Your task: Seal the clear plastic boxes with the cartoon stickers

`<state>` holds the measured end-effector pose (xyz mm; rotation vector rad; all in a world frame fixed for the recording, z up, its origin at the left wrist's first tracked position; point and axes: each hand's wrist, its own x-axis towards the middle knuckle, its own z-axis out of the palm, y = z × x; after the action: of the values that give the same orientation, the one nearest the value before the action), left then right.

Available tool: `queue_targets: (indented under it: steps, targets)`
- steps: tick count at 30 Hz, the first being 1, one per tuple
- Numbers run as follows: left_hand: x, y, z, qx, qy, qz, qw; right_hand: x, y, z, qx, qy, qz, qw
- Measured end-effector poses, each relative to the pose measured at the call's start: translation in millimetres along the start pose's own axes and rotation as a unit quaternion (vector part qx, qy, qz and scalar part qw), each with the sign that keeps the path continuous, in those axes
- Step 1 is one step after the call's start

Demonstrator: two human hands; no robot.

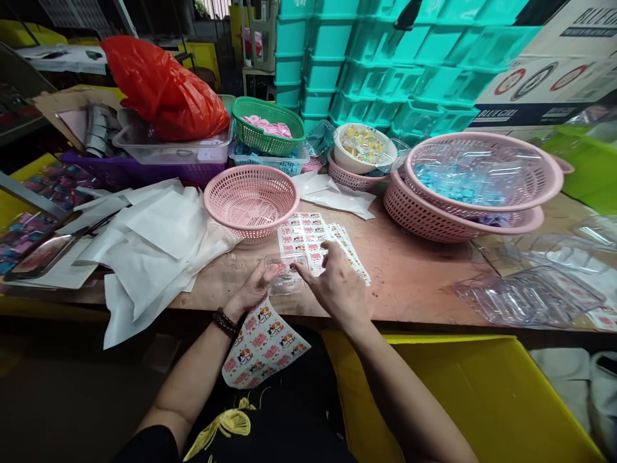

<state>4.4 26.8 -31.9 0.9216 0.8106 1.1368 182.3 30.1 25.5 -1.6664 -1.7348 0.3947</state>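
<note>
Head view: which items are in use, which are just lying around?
In use: left hand holding clear case; right hand touching it; sticker sheets behind.
Lying about: empty pink basket, white paper, red bag, green basket, clear trays.

One camera only, worn on the person's head, looking forward and down over the wooden table (414, 276). It sits close above the left hand (253, 289) and right hand (337, 286) at lower centre, with stacked teal crates (385, 64) across the top.

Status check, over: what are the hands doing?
Left hand grips clear case. Right hand touches its top. Sticker sheets lie just behind.
</note>
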Motion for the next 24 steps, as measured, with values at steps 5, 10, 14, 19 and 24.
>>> queue_targets:
  steps: [5, 10, 14, 19, 24]
  targets:
    - [-2, 0, 8.6, -0.045, -0.005, -0.016, 0.999, 10, 10, 19, 0.165, -0.150, 0.063, 0.973]
    - [-1, -4, 5.9, -0.059, 0.063, -0.033, 0.996, 5, 11, 46, 0.299, -0.066, 0.106, 0.946]
    - [2, -7, 5.7, -0.045, 0.101, -0.048, 0.993, -3, 8, 48, 0.319, 0.060, 0.074, 0.943]
    - [-6, -10, 38.6, -0.181, 0.049, -0.102, 0.977, -23, 18, 60, 0.293, 0.159, 0.016, 0.943]
    - [-15, -14, 65.6, -0.261, 0.018, -0.163, 0.951, -33, 14, 70, 0.326, 0.191, 0.022, 0.926]
